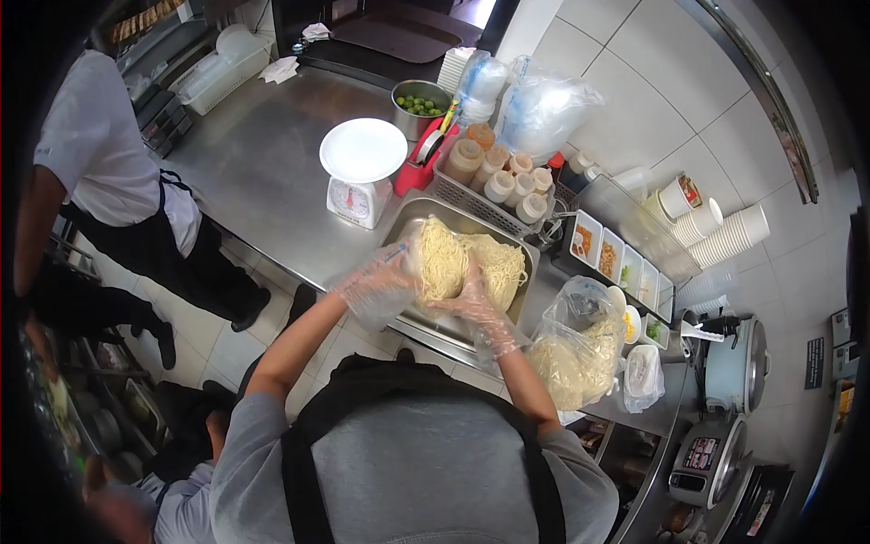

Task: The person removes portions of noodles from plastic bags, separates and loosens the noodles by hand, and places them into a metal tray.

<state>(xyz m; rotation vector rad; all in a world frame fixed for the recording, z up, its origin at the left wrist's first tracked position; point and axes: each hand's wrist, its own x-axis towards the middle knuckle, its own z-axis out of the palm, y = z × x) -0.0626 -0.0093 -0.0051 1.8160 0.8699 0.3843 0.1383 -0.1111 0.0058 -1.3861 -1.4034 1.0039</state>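
Two gloved hands hold a bundle of pale noodles at the metal tray

The bundle of noodles [441, 260] is light yellow, made of thin, round-looking strands that loop and tangle into a thick, loose clump, longer than it is wide. The hands have it over the left part of the metal tray [410, 214]; how far it is raised, if at all, cannot be told. Just beside it, toward the tray's right side, is a second bundle [500, 272] of the same color, its strands curling loosely at the edges.

The left hand [391, 272], in a clear, wrinkled plastic glove, cups the left side of the bundle, its fingertips partly hidden. The right hand [473, 306], gloved likewise, grips the lower right side, with fingers reaching up between the two bundles and the thumb across the bottom.

Right of the tray, a clear plastic bag [573, 349] with more noodles sits on the steel tabletop [263, 172]. Near the tray's upper left corner stands a white scale [359, 201] topped by a round white plate [363, 150]. Behind the tray, a basket [485, 207] holds squeeze bottles [498, 187], and beyond is a metal pot [399, 116] of small green fruits [418, 105].
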